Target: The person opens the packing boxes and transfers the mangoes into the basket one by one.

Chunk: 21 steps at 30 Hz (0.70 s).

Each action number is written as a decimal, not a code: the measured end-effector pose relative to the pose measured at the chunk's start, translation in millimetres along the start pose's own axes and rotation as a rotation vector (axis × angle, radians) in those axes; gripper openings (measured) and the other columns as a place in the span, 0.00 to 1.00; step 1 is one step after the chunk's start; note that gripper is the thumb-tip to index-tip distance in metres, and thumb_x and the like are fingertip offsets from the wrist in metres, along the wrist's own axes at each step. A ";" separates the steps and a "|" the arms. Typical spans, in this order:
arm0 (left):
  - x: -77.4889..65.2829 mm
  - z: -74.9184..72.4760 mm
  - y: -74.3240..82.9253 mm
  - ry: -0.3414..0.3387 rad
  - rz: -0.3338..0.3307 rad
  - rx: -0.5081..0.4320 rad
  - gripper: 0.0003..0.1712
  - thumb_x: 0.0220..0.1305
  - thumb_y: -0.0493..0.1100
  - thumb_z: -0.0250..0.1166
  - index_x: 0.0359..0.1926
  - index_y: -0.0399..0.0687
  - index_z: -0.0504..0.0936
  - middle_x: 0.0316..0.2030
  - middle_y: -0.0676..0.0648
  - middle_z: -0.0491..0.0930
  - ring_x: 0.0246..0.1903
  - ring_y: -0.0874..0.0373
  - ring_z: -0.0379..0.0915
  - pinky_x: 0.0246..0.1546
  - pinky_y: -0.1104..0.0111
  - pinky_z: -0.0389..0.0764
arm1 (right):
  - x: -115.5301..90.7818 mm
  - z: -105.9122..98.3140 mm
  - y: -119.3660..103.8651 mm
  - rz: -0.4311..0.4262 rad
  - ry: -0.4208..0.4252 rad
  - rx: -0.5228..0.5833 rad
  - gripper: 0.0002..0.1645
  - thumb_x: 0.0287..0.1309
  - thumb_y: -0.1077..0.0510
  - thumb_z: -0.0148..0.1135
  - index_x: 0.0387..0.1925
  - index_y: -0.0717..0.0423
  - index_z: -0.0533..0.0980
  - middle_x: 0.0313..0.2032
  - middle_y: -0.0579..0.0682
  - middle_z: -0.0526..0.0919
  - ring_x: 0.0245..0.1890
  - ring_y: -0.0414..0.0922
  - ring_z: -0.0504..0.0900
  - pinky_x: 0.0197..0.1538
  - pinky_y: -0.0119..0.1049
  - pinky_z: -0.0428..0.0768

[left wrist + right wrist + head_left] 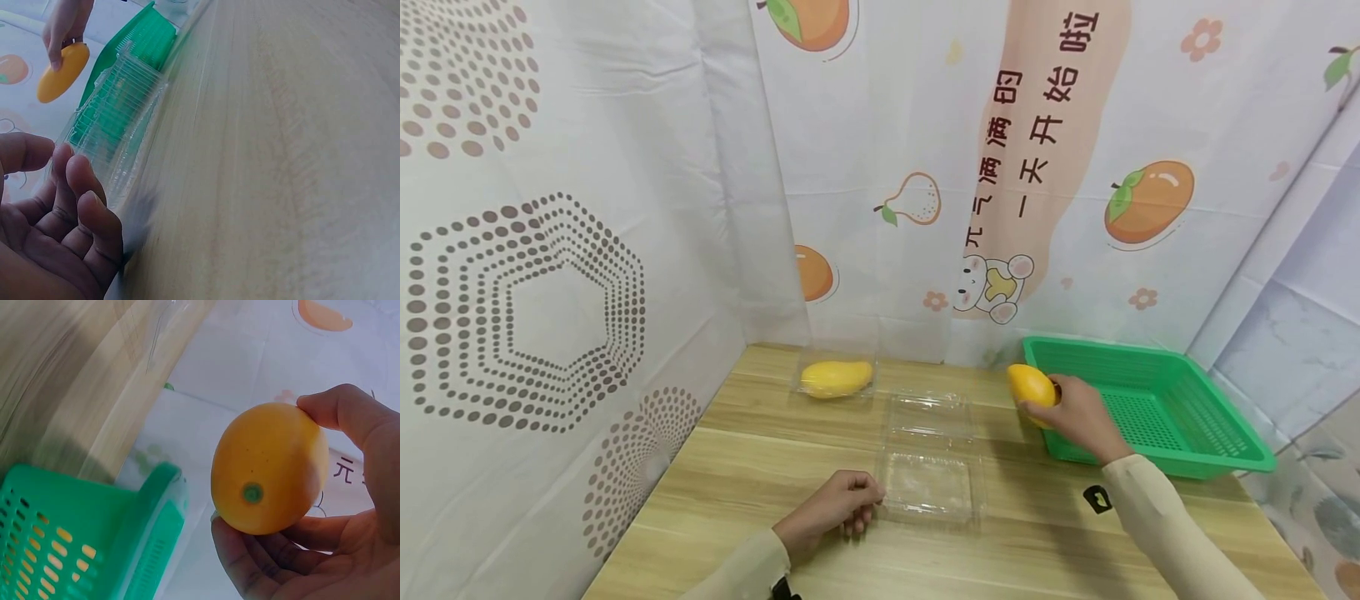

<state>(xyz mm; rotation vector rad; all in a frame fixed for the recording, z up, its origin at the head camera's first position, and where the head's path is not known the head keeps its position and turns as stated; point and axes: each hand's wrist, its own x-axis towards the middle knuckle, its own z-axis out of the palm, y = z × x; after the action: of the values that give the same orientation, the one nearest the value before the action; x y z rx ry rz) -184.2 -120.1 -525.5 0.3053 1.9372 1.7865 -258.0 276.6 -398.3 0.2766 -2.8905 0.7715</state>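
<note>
My right hand [1078,417] grips a yellow mango [1032,388] in the air by the left rim of the green basket [1157,462]. The right wrist view shows the mango [269,469] end-on, thumb on one side and fingers on the other. At the near left edge of an opened clear plastic box [931,487], my left hand [838,508] pinches its rim between thumb and forefinger, other fingers curled. In the left wrist view the box [115,106] lies beyond the fingers. Nothing shows inside it.
Another mango [837,378] sits in a closed clear box at the back left of the wooden table [715,500]. A small black object [1097,499] shows beside the right sleeve. Printed curtains [865,275] hang behind and to the left.
</note>
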 end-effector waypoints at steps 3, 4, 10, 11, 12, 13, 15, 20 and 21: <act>0.1 -0.3 -0.2 -0.005 0.004 -0.002 0.16 0.75 0.44 0.61 0.41 0.30 0.81 0.23 0.50 0.76 0.19 0.63 0.70 0.18 0.75 0.71 | -0.1 -3.4 4.2 0.011 0.001 -0.004 0.42 0.61 0.42 0.71 0.59 0.75 0.74 0.41 0.62 0.82 0.32 0.50 0.76 0.32 0.41 0.76; 0.1 -0.3 -0.4 -0.004 0.004 -0.002 0.16 0.75 0.44 0.61 0.41 0.31 0.81 0.23 0.50 0.76 0.19 0.63 0.70 0.18 0.75 0.71 | 0.0 -4.3 5.8 0.017 0.001 -0.003 0.42 0.61 0.42 0.71 0.58 0.75 0.74 0.40 0.61 0.82 0.32 0.50 0.76 0.32 0.41 0.76; 0.6 0.4 -0.6 0.007 -0.005 -0.001 0.15 0.74 0.44 0.62 0.41 0.32 0.82 0.24 0.50 0.77 0.19 0.63 0.71 0.18 0.74 0.71 | -2.0 -9.5 16.1 0.039 0.006 -0.001 0.39 0.62 0.42 0.70 0.57 0.73 0.75 0.38 0.59 0.82 0.29 0.48 0.76 0.30 0.40 0.76; 0.7 0.6 -0.7 0.008 -0.006 0.000 0.15 0.74 0.44 0.62 0.41 0.32 0.82 0.24 0.50 0.77 0.19 0.63 0.70 0.18 0.74 0.71 | -2.8 -10.4 17.2 0.040 0.006 0.000 0.39 0.62 0.42 0.70 0.57 0.73 0.75 0.37 0.59 0.82 0.29 0.48 0.76 0.30 0.40 0.76; 0.8 0.8 -0.7 0.009 -0.008 0.002 0.15 0.74 0.44 0.62 0.41 0.32 0.82 0.24 0.50 0.77 0.19 0.63 0.70 0.18 0.74 0.71 | -3.6 -11.6 18.1 0.042 0.004 0.001 0.39 0.62 0.42 0.70 0.56 0.73 0.75 0.37 0.58 0.82 0.28 0.48 0.76 0.29 0.40 0.76; 0.7 0.9 -0.6 0.010 -0.010 0.002 0.15 0.74 0.44 0.62 0.41 0.32 0.82 0.24 0.50 0.77 0.19 0.63 0.70 0.18 0.74 0.71 | -4.4 -12.9 18.6 0.042 0.004 0.001 0.39 0.63 0.42 0.70 0.56 0.73 0.75 0.37 0.58 0.82 0.28 0.48 0.76 0.29 0.40 0.76; 0.8 1.0 -0.6 0.012 -0.011 0.003 0.15 0.74 0.44 0.62 0.40 0.32 0.81 0.24 0.50 0.77 0.19 0.63 0.70 0.19 0.74 0.71 | -5.3 -15.2 19.6 0.047 0.004 -0.004 0.37 0.63 0.41 0.70 0.54 0.72 0.76 0.35 0.56 0.82 0.28 0.48 0.76 0.29 0.40 0.76; 1.1 0.9 -0.4 0.015 -0.012 0.005 0.15 0.75 0.44 0.62 0.41 0.33 0.82 0.24 0.50 0.77 0.19 0.63 0.70 0.18 0.74 0.71 | -6.3 -19.9 25.3 0.068 0.005 -0.010 0.36 0.63 0.40 0.69 0.51 0.71 0.76 0.33 0.55 0.81 0.27 0.48 0.75 0.29 0.40 0.75; 1.2 0.8 -0.4 0.015 -0.013 0.004 0.15 0.75 0.44 0.62 0.41 0.33 0.82 0.24 0.50 0.77 0.19 0.63 0.70 0.18 0.74 0.71 | -6.5 -20.8 27.5 0.071 0.005 -0.012 0.37 0.63 0.40 0.69 0.51 0.71 0.76 0.33 0.55 0.81 0.27 0.48 0.75 0.28 0.40 0.75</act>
<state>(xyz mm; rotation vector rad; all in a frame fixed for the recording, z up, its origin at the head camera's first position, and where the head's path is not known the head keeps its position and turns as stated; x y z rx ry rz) -184.8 -118.9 -526.1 0.2810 1.9488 1.7813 -255.7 311.4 -394.8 0.1717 -2.9132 0.7645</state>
